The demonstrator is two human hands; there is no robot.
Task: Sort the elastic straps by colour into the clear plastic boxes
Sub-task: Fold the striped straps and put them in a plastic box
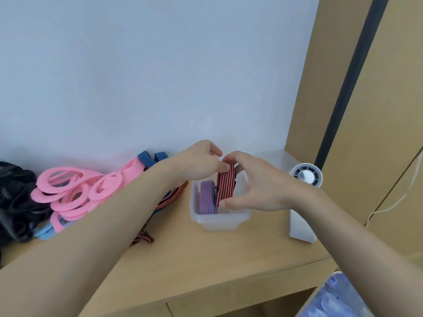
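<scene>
While both hands meet over the clear plastic box (219, 219), the left hand (201, 164) pinches the top edge of a red-and-black striped strap (225, 186) between thumb and curled fingers. Right hand (254, 188): fingers hooked over the same strap's top, thumb pressed at its lower end, so the folded strap stands upright, its lower half inside the box.

One box in view. Two straps at it: the held one, plus a blue-and-red striped roll (207, 197) standing inside, on the left, just beside it.

The box sits on a wooden desk (229, 259), with the wall close behind and bare wood between it and the desk's front edge. A white fan-like unit (306, 177) stands near, to the right.

A heap of pink straps (68, 191) lies left (loops overlap; count uncertain), with two blue striped ends (151, 159) against the wall. More red-and-black straps (169, 200) lie under the left forearm.
</scene>
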